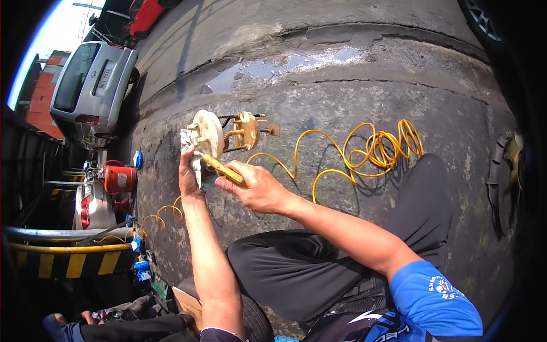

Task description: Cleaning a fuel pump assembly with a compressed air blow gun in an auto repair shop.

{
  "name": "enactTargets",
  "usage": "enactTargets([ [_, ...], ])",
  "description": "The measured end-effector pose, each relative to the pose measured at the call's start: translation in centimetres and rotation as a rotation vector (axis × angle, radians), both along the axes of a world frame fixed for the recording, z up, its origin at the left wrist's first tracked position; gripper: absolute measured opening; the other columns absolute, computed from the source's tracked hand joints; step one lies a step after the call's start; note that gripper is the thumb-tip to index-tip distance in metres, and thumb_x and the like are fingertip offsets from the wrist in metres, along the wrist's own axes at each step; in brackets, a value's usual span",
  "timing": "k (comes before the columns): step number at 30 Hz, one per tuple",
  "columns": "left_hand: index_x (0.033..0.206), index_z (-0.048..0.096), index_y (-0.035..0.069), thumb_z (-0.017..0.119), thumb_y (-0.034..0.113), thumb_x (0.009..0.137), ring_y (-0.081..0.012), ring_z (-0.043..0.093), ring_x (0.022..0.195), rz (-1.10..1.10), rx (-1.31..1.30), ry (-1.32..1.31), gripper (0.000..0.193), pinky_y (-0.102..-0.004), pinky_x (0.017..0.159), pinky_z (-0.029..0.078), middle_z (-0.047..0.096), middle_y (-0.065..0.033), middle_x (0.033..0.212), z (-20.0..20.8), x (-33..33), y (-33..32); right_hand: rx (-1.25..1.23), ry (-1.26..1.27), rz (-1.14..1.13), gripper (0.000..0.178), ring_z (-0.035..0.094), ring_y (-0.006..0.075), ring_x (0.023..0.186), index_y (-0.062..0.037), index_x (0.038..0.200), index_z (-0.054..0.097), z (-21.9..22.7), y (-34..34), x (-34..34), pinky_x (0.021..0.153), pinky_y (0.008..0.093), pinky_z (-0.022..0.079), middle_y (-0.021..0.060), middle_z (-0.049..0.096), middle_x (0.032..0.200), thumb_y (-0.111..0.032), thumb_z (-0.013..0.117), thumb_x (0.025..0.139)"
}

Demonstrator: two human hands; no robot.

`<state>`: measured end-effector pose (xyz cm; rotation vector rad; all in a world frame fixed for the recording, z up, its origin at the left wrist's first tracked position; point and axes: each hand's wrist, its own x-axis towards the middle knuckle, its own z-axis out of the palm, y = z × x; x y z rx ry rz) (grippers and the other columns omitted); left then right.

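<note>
My left hand (190, 178) is closed round the near side of a fuel pump module (209, 131), with a crumpled whitish rag (196, 171) at its fingers. The module has a round off-white flange with stubby pipe fittings, and rods and a hose join it to a tan lower part. In my right hand (259, 187), fingers wrapped, is a slim yellow-handled tool (225, 170). Its narrow tip points at the flange by my left fingers; I cannot tell whether it touches. A yellow coiled hose (319, 132) passes behind my right hand.
Loops of the hose lie on rough concrete (319, 102) to the right. A dark curved part (501, 182) lies far right. Left are a red tank (118, 179), a silver car (94, 85) and a yellow-black striped barrier (74, 265). Another person's legs (131, 330) show lower left.
</note>
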<state>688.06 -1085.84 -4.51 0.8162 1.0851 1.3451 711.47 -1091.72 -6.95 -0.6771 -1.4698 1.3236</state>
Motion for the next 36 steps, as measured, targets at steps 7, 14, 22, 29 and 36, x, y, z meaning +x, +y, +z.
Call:
enactTargets([
  [7,0.131,0.059,0.002,0.066,0.032,0.094,-0.0238,0.073,0.095,0.051,0.016,-0.011,0.048,-0.0376,0.083,0.062,0.072,-0.0113,0.116,-0.5,0.5,0.4,0.059,-0.067,-0.051,0.05,0.067,0.0405,0.101,-0.0025,0.118,0.061,-0.2,0.0,0.0,0.083,0.0474,0.052,0.019,0.068,0.107,-0.048,0.063,0.099],
  [14,0.13,0.061,0.0,0.064,0.028,0.094,-0.0227,0.073,0.098,-0.023,0.003,-0.117,0.045,-0.0354,0.086,0.06,0.073,-0.0112,0.114,0.4,0.3,0.1,-0.002,-0.017,0.011,0.044,0.069,0.0367,0.081,-0.0014,0.11,0.066,0.1,-0.1,0.7,0.072,0.0447,0.051,0.0193,0.069,0.087,-0.044,0.067,0.098],
  [22,0.134,0.056,-0.001,0.065,0.028,0.095,-0.0245,0.072,0.1,-0.029,0.016,-0.105,0.05,-0.0394,0.082,0.063,0.07,-0.0133,0.12,1.2,1.6,-0.2,-0.095,0.009,0.018,0.035,0.065,0.0255,0.067,-0.0012,0.1,0.066,1.5,0.8,1.7,0.065,0.0391,0.05,0.0151,0.066,0.074,-0.036,0.066,0.1],
  [29,0.13,0.059,-0.003,0.066,0.026,0.095,-0.0224,0.074,0.092,-0.003,0.023,-0.077,0.046,-0.0357,0.076,0.065,0.072,-0.0126,0.113,1.3,2.1,-0.2,-0.155,-0.018,0.06,0.034,0.066,0.0254,0.069,-0.0021,0.103,0.067,1.7,0.7,2.3,0.067,0.0391,0.051,0.0138,0.068,0.077,-0.036,0.066,0.1],
  [36,0.127,0.059,-0.006,0.067,0.023,0.094,-0.0215,0.074,0.088,0.013,0.037,-0.012,0.044,-0.035,0.075,0.065,0.072,-0.0138,0.109,1.4,2.3,-0.3,-0.174,0.016,0.083,0.034,0.063,0.0186,0.069,-0.0021,0.103,0.068,1.6,1.0,2.5,0.067,0.0369,0.049,0.0101,0.068,0.077,-0.036,0.065,0.101],
])
